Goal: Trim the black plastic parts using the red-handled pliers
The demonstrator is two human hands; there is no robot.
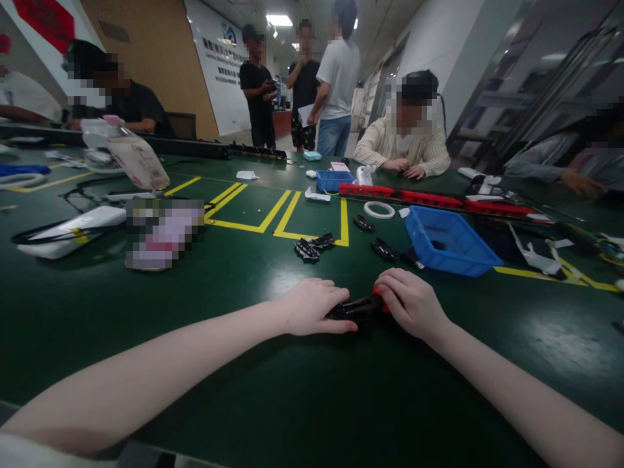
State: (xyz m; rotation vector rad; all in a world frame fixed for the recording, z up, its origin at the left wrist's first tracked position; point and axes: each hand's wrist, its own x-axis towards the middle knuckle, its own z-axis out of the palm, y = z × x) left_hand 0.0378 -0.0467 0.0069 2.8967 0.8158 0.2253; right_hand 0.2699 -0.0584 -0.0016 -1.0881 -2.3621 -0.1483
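Over the dark green table [219, 383], my left hand [314, 307] is closed on the near end of a shiny black plastic part [359, 311]. At the part's right end, my right hand [412, 302] pinches a small red piece [381, 299], which touches or overlaps the black part; I cannot tell whether the two are joined. Fingers hide much of both pieces. Just beyond my hands lie several similar small black parts [306, 250], one of them [383, 249] close to a blue bin.
The blue bin [451, 244] stands right of centre, with a white tape roll [379, 209] beside it. Long red strips [431, 199] lie behind. On the left are a phone [166, 234] and a white box with a cable [73, 231]. Other people sit and stand beyond the table.
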